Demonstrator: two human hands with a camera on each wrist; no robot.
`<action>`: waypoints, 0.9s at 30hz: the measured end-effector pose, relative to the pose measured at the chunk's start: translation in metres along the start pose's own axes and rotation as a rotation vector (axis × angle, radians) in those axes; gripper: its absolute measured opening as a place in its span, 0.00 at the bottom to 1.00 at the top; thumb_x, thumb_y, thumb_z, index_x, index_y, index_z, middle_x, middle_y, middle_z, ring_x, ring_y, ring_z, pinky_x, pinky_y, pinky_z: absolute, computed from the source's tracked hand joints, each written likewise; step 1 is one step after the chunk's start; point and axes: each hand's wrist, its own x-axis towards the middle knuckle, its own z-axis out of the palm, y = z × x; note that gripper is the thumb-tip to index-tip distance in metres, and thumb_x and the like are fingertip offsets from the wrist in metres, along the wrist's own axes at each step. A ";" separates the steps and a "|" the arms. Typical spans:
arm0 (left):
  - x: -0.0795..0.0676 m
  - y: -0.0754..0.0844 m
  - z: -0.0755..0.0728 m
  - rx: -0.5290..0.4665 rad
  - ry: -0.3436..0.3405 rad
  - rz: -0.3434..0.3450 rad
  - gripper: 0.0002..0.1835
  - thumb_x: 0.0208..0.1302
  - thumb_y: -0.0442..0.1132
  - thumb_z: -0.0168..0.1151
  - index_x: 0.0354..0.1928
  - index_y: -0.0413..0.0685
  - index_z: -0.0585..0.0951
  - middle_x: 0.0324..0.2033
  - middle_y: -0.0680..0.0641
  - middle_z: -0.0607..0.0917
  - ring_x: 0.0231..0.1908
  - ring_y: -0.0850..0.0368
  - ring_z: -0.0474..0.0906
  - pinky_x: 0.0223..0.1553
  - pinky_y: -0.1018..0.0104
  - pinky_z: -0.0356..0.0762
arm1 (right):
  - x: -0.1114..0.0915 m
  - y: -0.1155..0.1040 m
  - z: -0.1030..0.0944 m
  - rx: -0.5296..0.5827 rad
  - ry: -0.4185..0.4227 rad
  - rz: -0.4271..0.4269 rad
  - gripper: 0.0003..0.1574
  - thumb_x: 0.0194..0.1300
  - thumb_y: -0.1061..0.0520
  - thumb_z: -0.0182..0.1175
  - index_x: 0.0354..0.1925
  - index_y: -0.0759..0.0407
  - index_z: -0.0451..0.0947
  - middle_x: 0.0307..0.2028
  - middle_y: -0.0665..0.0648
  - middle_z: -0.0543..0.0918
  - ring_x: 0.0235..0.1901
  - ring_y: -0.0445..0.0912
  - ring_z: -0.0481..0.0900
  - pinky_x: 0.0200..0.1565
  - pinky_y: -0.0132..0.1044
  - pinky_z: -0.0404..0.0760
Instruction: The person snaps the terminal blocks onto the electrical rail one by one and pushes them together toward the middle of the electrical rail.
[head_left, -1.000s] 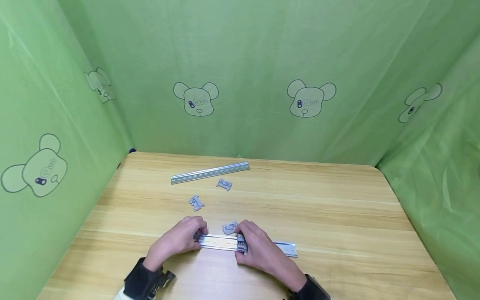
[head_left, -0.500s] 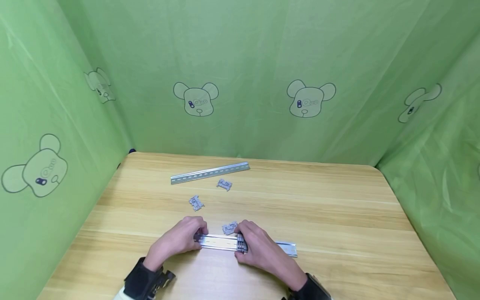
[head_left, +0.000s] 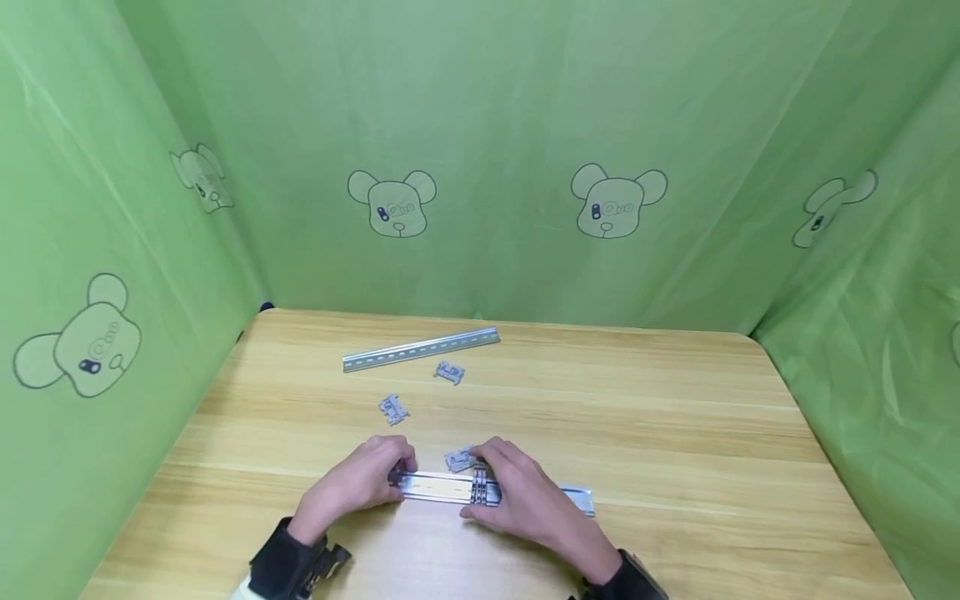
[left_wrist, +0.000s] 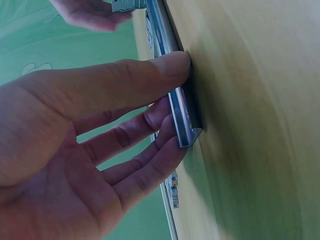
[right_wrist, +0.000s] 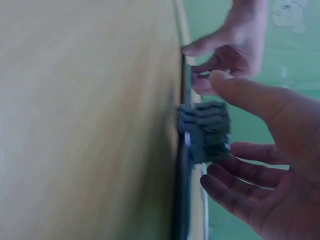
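My left hand (head_left: 360, 475) pinches the left end of a slotted metal DIN rail (head_left: 435, 487), which lies crosswise near me. In the left wrist view, the thumb lies along one edge of the rail (left_wrist: 182, 117) and the fingertips are at the other. A short stack of grey terminal blocks (head_left: 479, 486) sits across the rail, right of its middle. Around this stack is my right hand (head_left: 525, 496), thumb on the near side and fingers on the far side. In the right wrist view, the thumb stands apart from the blocks (right_wrist: 205, 130), with the fingers spread close beside them.
Loose grey terminal blocks lie on the wooden table (head_left: 675, 417): one (head_left: 459, 458) just behind the rail, another (head_left: 393, 408) farther left, a third (head_left: 449, 372) farther back. A second metal rail (head_left: 420, 348) lies slanted behind them. Green cloth (head_left: 502, 275) walls the table's back and sides.
My right hand has loosened from the block stack, its thumb and fingers spreading, so more of the blocks shows. The left hand keeps its hold. The head view has tilted slightly.
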 end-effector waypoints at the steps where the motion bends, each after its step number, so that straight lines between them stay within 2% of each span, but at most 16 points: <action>1: 0.000 0.000 0.000 0.002 0.001 -0.001 0.17 0.45 0.28 0.80 0.36 0.47 0.83 0.32 0.53 0.82 0.33 0.58 0.77 0.36 0.68 0.79 | -0.002 0.002 -0.004 0.011 0.014 0.001 0.47 0.52 0.40 0.79 0.62 0.63 0.75 0.53 0.56 0.82 0.51 0.47 0.82 0.55 0.42 0.83; 3: 0.001 -0.001 0.001 0.005 0.002 -0.005 0.17 0.46 0.29 0.80 0.37 0.47 0.83 0.32 0.53 0.82 0.33 0.59 0.77 0.37 0.67 0.79 | -0.008 0.009 -0.013 0.016 0.037 0.009 0.47 0.53 0.39 0.78 0.62 0.62 0.75 0.54 0.55 0.82 0.53 0.47 0.82 0.57 0.44 0.83; 7: 0.000 -0.002 0.003 0.012 0.006 -0.011 0.17 0.46 0.30 0.80 0.38 0.47 0.84 0.33 0.53 0.82 0.35 0.58 0.78 0.39 0.65 0.81 | -0.028 0.029 -0.032 -0.057 0.056 0.045 0.42 0.51 0.41 0.80 0.58 0.59 0.79 0.52 0.51 0.81 0.50 0.45 0.81 0.54 0.43 0.84; 10: -0.001 -0.005 0.003 0.018 0.014 -0.012 0.17 0.46 0.29 0.80 0.38 0.47 0.84 0.34 0.53 0.82 0.35 0.58 0.79 0.40 0.64 0.81 | -0.044 0.042 -0.041 -0.127 0.013 0.082 0.35 0.49 0.47 0.81 0.53 0.55 0.82 0.49 0.48 0.78 0.47 0.43 0.79 0.50 0.42 0.85; 14: -0.003 -0.008 0.003 0.032 0.023 -0.010 0.17 0.47 0.30 0.80 0.38 0.48 0.84 0.34 0.54 0.82 0.36 0.58 0.79 0.41 0.63 0.82 | -0.057 0.052 -0.043 -0.151 -0.055 0.094 0.26 0.51 0.55 0.79 0.49 0.53 0.83 0.47 0.46 0.77 0.44 0.41 0.75 0.45 0.39 0.82; 19: -0.002 -0.010 0.002 0.037 0.030 -0.004 0.17 0.47 0.30 0.80 0.39 0.46 0.84 0.35 0.53 0.83 0.37 0.57 0.80 0.43 0.61 0.83 | -0.056 0.059 -0.041 -0.136 -0.052 0.092 0.24 0.50 0.61 0.76 0.47 0.53 0.83 0.45 0.45 0.77 0.42 0.39 0.75 0.45 0.37 0.83; 27: 0.006 -0.016 0.001 0.040 0.050 -0.024 0.18 0.47 0.30 0.80 0.41 0.44 0.85 0.38 0.50 0.85 0.40 0.53 0.81 0.45 0.59 0.84 | -0.045 0.066 -0.044 -0.132 -0.049 0.106 0.24 0.51 0.61 0.75 0.48 0.56 0.83 0.44 0.46 0.79 0.42 0.41 0.76 0.46 0.39 0.83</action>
